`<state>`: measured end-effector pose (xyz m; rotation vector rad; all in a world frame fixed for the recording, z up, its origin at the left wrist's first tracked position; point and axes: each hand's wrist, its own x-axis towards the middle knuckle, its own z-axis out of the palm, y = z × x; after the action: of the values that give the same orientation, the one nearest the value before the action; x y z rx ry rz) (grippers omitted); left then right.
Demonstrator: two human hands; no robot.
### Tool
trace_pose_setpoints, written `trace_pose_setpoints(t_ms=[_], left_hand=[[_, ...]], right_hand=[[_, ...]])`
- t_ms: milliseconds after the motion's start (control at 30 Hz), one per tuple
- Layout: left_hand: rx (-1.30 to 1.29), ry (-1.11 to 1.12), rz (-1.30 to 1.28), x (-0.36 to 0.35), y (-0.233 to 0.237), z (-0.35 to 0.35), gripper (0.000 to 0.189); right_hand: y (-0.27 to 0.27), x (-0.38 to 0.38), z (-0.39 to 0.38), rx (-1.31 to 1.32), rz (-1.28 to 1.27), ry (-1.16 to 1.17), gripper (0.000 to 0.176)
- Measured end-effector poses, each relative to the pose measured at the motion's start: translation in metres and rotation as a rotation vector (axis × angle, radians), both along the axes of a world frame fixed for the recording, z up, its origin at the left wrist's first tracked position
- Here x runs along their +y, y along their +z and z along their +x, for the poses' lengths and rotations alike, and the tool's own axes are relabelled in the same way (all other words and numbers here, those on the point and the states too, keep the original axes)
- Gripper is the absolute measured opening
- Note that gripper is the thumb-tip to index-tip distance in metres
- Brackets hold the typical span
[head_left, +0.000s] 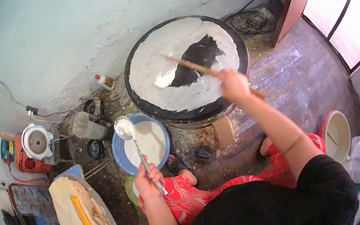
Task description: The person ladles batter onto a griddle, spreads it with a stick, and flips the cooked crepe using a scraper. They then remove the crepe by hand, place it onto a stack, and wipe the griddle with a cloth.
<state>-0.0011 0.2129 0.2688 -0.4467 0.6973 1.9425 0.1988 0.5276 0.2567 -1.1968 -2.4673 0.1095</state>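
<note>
My right hand [234, 86] grips a wooden stick [195, 67] slanting over the round black griddle [142, 100]. Pale batter [146, 61] coats most of the griddle around a bare dark patch, with a thick white blob [165, 78] near the stick's far part. In my left hand [149, 179] is the metal handle of a ladle [124, 128], its bowl coated with batter. The ladle's bowl is over the left part of a blue basin [119, 152] holding white batter.
At lower left, a stack of thin flatbreads [72, 221] carries a yellow-orange strip [81, 212]. A small fan [37, 141], a clear jug [84, 125] and a bottle [105, 82] are by the wall. A white bucket [344, 133] stands right.
</note>
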Motion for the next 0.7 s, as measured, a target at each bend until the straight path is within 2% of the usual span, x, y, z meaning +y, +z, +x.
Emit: trace_pose_setpoints(t_ms=[67,100,167,300,367,400,467,500,567,633,700], left_hand=[[-0.012,-0.02,0.024,0.002,0.0,0.0,0.03],[-0.026,-0.035,0.047,0.001,0.001,0.0,0.03],[-0.019,-0.022,0.023,0.004,0.005,0.003,0.029],[-0.045,-0.026,0.055,-0.004,-0.004,-0.001,0.03],[-0.043,-0.013,0.056,-0.006,-0.006,0.0,0.03],[-0.036,-0.003,0.057,-0.006,-0.007,-0.001,0.03],[-0.05,0.0,0.065,-0.005,-0.005,-0.002,0.03],[-0.066,0.007,0.071,-0.004,-0.004,-0.003,0.03],[-0.058,0.002,0.057,-0.003,-0.001,-0.002,0.031],[-0.051,0.004,0.045,-0.002,-0.002,-0.002,0.031],[-0.045,-0.018,0.034,-0.003,-0.003,-0.002,0.031]], right_hand=[[-0.039,-0.032,-0.02,-0.057,0.153,0.145,0.051],[-0.035,-0.053,-0.03,-0.206,0.114,0.184,0.05],[-0.056,-0.063,-0.037,-0.196,0.126,0.237,0.05],[-0.042,-0.027,-0.023,-0.311,0.052,0.027,0.045],[-0.035,-0.014,-0.02,-0.189,-0.123,-0.107,0.044],[-0.039,-0.017,-0.02,-0.188,-0.123,-0.111,0.044],[-0.053,-0.031,-0.021,-0.073,-0.208,0.018,0.047],[-0.043,-0.048,-0.018,-0.126,-0.169,0.167,0.049],[-0.058,-0.042,-0.006,-0.241,0.027,0.256,0.05],[-0.061,-0.009,0.002,-0.336,0.011,0.009,0.048],[-0.042,0.019,0.009,-0.222,-0.014,-0.063,0.045]])
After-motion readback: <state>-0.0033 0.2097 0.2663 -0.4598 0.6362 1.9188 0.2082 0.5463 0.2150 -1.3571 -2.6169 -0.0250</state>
